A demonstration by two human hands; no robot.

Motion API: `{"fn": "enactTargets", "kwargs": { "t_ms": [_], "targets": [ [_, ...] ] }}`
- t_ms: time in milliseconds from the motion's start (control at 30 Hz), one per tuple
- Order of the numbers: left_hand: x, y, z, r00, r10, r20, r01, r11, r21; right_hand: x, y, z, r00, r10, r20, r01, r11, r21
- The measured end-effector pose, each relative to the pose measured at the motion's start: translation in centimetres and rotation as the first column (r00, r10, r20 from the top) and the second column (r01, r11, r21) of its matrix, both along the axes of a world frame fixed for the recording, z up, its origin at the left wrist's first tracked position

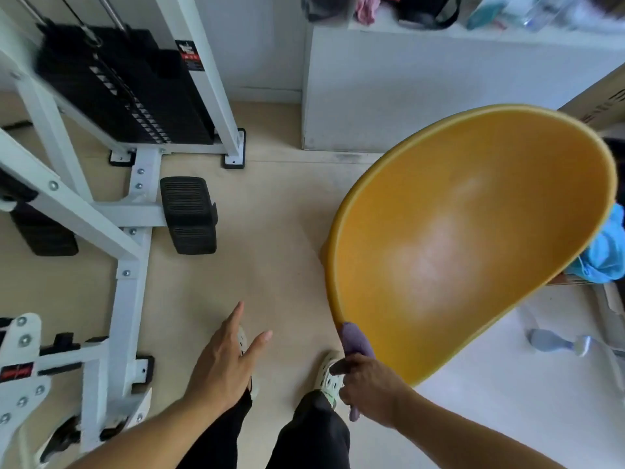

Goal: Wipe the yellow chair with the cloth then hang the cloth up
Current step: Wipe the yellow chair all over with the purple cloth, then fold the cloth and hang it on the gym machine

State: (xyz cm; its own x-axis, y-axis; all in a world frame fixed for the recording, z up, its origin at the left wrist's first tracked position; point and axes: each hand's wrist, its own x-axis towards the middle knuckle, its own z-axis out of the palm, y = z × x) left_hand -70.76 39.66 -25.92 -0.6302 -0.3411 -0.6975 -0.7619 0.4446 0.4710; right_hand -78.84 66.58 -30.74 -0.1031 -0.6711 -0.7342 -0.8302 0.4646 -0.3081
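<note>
The yellow chair (466,238) fills the right half of the view, its smooth shell seat tilted toward me. My right hand (368,387) grips a purple cloth (355,340) and holds it against the chair's near rim at the lower left. The cloth wraps over that edge and a strip hangs below my fist. My left hand (226,363) hovers over the floor left of the chair with fingers spread, holding nothing.
A white gym machine (128,211) with black weight stack and foot pedals stands on the left. A white counter (439,79) with clutter runs along the back. Blue fabric (605,252) lies behind the chair's right edge. My feet stand on the beige floor (280,231).
</note>
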Motion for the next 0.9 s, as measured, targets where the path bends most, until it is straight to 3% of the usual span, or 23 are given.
{"fn": "enactTargets", "kwargs": {
  "t_ms": [33, 67, 100, 133, 167, 200, 267, 333, 400, 467, 533, 600, 767, 833, 900],
  "targets": [
    [0.5, 1.1, 0.8, 0.999, 0.033, 0.000, -0.033, 0.999, 0.013, -0.2, 0.4, 1.2, 0.992, -0.099, 0.080, 0.105, 0.992, -0.075],
    [0.7, 2.2, 1.8, 0.998, 0.065, -0.009, -0.065, 0.997, 0.033, -0.3, 0.6, 2.8, 0.914, -0.367, 0.170, 0.383, 0.921, -0.068],
    [0.9, 3.2, 2.6, 0.996, 0.092, -0.020, -0.091, 0.994, 0.061, -0.5, 0.4, 4.5, 0.757, -0.599, 0.261, 0.632, 0.772, -0.062],
    [1.0, 4.1, 3.7, 0.993, 0.112, -0.027, -0.109, 0.990, 0.091, -0.6, 0.0, 6.2, 0.543, -0.763, 0.349, 0.821, 0.570, -0.032],
    [1.2, 5.0, 4.8, 0.991, 0.127, -0.038, -0.122, 0.985, 0.120, -0.6, -0.3, 8.1, 0.378, -0.825, 0.419, 0.915, 0.401, -0.037],
    [1.2, 5.9, 6.0, 0.989, 0.143, -0.047, -0.134, 0.980, 0.149, -0.7, -0.6, 9.9, 0.254, -0.839, 0.482, 0.965, 0.250, -0.075],
    [0.9, 7.2, 8.6, 0.973, 0.214, -0.082, -0.191, 0.955, 0.227, -0.7, -1.2, 12.9, 0.096, -0.788, 0.609, 0.995, 0.055, -0.086],
    [0.2, 8.1, 11.6, 0.929, 0.345, -0.130, -0.294, 0.906, 0.305, -0.6, -2.0, 16.1, 0.013, -0.702, 0.712, 0.998, -0.035, -0.053],
    [-0.9, 8.5, 14.1, 0.859, 0.480, -0.176, -0.387, 0.835, 0.392, -0.2, -2.9, 18.2, -0.031, -0.605, 0.796, 0.998, -0.055, -0.003],
    [-1.4, 8.6, 17.1, 0.783, 0.586, -0.210, -0.448, 0.765, 0.463, 0.1, -3.8, 20.8, 0.020, -0.520, 0.854, 1.000, 0.005, -0.021],
    [-1.4, 8.5, 19.8, 0.727, 0.638, -0.254, -0.468, 0.731, 0.497, 0.5, -4.8, 22.8, 0.133, -0.473, 0.871, 0.990, 0.105, -0.094],
    [-0.9, 8.1, 22.0, 0.678, 0.669, -0.305, -0.499, 0.724, 0.476, 0.8, -5.7, 24.6, 0.242, -0.444, 0.863, 0.965, 0.207, -0.164],
    [1.9, 7.2, 26.3, 0.538, 0.749, -0.387, -0.593, 0.662, 0.457, 2.1, -7.9, 28.3, 0.405, -0.396, 0.824, 0.899, 0.340, -0.278],
    [3.4, 6.8, 27.8, 0.478, 0.777, -0.410, -0.618, 0.629, 0.471, 2.7, -9.0, 30.2, 0.579, -0.334, 0.743, 0.785, 0.473, -0.399],
    [5.0, 6.2, 29.1, 0.417, 0.801, -0.429, -0.650, 0.593, 0.476, 3.5, -10.4, 32.2, 0.782, -0.185, 0.595, 0.569, 0.602, -0.561]
  ]
}}
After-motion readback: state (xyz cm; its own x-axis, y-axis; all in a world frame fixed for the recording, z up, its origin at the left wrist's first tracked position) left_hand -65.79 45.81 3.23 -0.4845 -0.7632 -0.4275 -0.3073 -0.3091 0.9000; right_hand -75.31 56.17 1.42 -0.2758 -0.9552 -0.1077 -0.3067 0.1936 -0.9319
